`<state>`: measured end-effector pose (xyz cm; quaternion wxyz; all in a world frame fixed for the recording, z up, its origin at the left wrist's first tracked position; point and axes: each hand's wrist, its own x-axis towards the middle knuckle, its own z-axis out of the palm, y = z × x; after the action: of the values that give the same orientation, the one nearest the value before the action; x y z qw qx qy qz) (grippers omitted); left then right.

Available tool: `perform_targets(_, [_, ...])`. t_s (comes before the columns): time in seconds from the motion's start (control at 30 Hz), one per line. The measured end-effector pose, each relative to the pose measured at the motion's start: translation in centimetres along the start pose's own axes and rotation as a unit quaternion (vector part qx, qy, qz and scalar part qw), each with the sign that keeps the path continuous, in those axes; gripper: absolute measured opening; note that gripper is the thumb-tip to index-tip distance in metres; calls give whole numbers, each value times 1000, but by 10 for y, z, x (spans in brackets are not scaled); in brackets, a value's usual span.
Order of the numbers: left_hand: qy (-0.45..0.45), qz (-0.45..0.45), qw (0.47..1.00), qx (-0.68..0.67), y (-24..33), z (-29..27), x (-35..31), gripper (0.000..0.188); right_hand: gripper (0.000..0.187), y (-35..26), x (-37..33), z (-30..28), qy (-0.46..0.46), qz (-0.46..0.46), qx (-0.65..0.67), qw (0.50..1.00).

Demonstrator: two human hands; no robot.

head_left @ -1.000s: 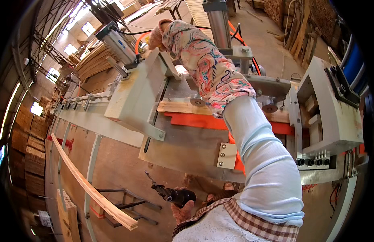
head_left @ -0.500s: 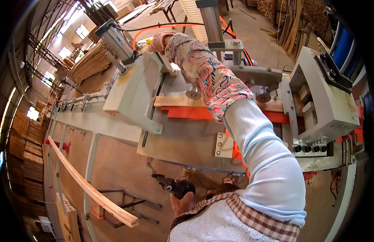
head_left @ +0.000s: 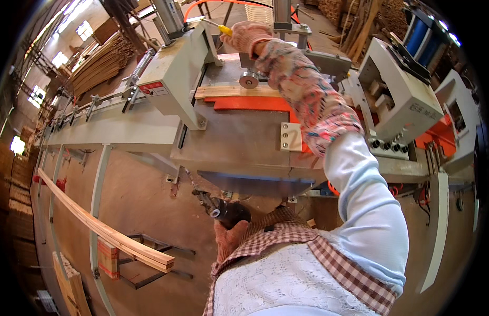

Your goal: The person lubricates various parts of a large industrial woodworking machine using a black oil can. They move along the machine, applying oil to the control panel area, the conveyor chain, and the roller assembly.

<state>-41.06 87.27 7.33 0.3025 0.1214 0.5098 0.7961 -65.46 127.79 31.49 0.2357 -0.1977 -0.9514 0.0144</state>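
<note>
Stretched far forward over the machine, my right hand (head_left: 251, 38) wears a pink knit glove and a patterned oversleeve. Its fingers close round a yellow-handled screwdriver (head_left: 225, 30), whose thin shaft points left toward the pale machine housing (head_left: 173, 71). Low in the middle, close to my apron, my gloved left hand (head_left: 230, 239) grips a black cylindrical tool (head_left: 231, 211) with a metal front end; its exact kind is unclear. Below my right forearm, a light wooden strip (head_left: 234, 91) lies along an orange-red guide plate (head_left: 250, 103) on the machine table (head_left: 228, 137). Part of both is hidden by my sleeve.
A metal roller (head_left: 248, 79) stands above the strip. Another pale housing (head_left: 402, 89) with a blue cylinder rises at right. Long wooden strips (head_left: 107, 226) rest on a frame at lower left. An orange hose (head_left: 223, 2) crosses the top; a blue-edged panel (head_left: 255, 183) hangs below the table.
My right hand has moved rightward off the left housing, bringing the screwdriver into clearer sight. The view has shifted, and my left hand still holds the black tool.
</note>
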Motion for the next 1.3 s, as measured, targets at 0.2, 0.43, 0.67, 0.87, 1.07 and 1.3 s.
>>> perform_targets(0.2, [-86, -51, 995, -4, 9, 30, 11, 82, 31, 94, -115, -50, 119, -146, -194, 963])
perform_targets(0.43, [-295, -79, 952, -15, -38, 47, 43, 83, 25, 140, -306, -122, 182, 145, 48, 971])
perform_targets(0.67, [-350, -119, 928, 43, -65, 111, 47, 89, 42, 267, -563, -126, 256, 540, 19, 802])
perform_targets(0.87, [-375, -140, 912, 87, -103, 173, 43, 98, 40, 409, -768, -101, 351, 666, 120, 647])
perform_targets(1.07, [-356, -109, 923, 102, -125, 236, 29, 94, 31, 469, -768, -94, 325, 724, 34, 608])
perform_targets(1.3, [-303, -150, 937, 92, -145, 272, 5, 91, 44, 543, -815, -62, 377, 583, -77, 716])
